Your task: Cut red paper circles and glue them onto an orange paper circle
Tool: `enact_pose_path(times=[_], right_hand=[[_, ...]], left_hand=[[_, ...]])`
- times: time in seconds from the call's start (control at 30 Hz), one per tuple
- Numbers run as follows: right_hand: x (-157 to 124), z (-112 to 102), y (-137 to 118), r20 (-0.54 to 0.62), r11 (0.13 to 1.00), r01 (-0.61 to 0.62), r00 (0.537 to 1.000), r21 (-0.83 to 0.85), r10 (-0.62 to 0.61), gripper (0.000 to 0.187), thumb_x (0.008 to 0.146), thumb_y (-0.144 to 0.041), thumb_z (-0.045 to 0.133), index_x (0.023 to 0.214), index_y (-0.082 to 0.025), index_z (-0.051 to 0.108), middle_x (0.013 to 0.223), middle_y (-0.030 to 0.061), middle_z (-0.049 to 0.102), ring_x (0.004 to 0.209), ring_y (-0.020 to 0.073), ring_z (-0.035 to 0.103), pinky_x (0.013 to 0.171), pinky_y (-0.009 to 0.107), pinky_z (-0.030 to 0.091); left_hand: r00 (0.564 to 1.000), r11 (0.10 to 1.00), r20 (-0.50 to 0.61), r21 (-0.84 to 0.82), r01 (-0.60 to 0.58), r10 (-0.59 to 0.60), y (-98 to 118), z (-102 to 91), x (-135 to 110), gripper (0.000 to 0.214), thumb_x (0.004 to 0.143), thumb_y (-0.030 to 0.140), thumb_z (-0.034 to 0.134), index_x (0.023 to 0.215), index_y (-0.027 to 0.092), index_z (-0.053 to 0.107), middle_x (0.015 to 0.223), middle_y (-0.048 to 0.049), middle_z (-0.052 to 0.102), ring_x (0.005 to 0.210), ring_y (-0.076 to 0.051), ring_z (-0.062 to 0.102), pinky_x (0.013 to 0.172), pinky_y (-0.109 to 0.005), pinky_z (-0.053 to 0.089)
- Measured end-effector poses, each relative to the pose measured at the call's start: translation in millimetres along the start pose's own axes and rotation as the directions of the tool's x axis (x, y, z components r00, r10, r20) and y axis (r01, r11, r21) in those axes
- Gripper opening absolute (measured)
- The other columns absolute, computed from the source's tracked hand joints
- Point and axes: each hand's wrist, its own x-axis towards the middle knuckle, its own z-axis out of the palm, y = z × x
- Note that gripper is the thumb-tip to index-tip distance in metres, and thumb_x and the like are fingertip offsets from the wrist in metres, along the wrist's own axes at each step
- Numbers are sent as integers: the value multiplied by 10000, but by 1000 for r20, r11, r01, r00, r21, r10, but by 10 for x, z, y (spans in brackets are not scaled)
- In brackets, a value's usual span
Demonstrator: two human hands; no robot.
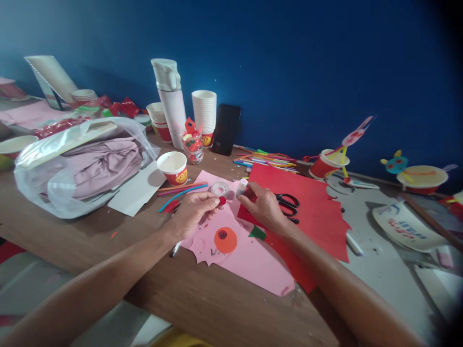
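My left hand (193, 212) pinches a small red round piece (222, 200) just above a pink paper sheet (249, 255). My right hand (264, 207) is closed around a small white glue stick (241, 186), its tip pointed toward the red piece. An orange paper circle (225, 240) with a dark dot lies on the pink sheet below both hands. Black-handled scissors (288, 205) rest on a red paper sheet (318, 212) right beside my right hand. A roll of clear tape (219, 188) sits just beyond my left fingers.
A plastic bag (77, 166) with folded cloth fills the left of the wooden table (119, 231). Paper cups (174, 167), a cup stack (204, 115), a white flask (170, 99), a black phone (226, 129) and coloured straws (267, 160) stand behind. Cup crafts (327, 164) stand right.
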Motion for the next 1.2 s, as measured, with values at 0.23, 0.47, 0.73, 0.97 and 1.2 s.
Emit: enact_pose_path(times=[0.23,0.47,0.73,0.97,1.2], right_hand=[[30,-174,27,-89,999,13,996,-46,-17,384,795,-389,559,1110,-171,540,706,8,661,624,167,596,719,318,413],[-65,-287,-200,-191,906,365,894,-215,-405,109,852,-263,535,884,-200,618,786,17,656,748,154,592,770,324,328],[-201,-173,-347,27,749,576,798,-328,-602,130,878,-194,487,881,-252,604,850,-20,664,762,130,546,782,335,285],[-176,-152,-318,39,722,586,785,-368,-618,140,883,-165,478,867,-231,600,828,-14,651,748,134,538,771,337,297],[-171,-129,-297,52,715,582,788,-387,-614,155,883,-167,469,829,-228,601,791,-14,642,727,130,523,773,337,291]], left_hand=[[1000,1000,15,-4,4,-4,-9,-8,-8,191,728,325,644,776,140,656,669,-29,613,472,-73,483,393,-191,340],[997,997,38,-30,75,-73,35,36,-40,139,720,296,618,677,164,621,577,4,570,415,-65,428,367,-196,242],[994,995,109,-103,16,-4,39,66,-48,198,717,276,618,556,168,578,516,24,514,449,-76,423,466,-231,300],[992,988,93,-120,101,-90,35,86,-57,156,707,231,617,575,155,585,500,27,524,431,-64,442,446,-208,313],[981,973,131,-161,166,-146,27,68,-38,147,715,231,617,597,147,590,528,15,554,426,-63,446,414,-196,344]])
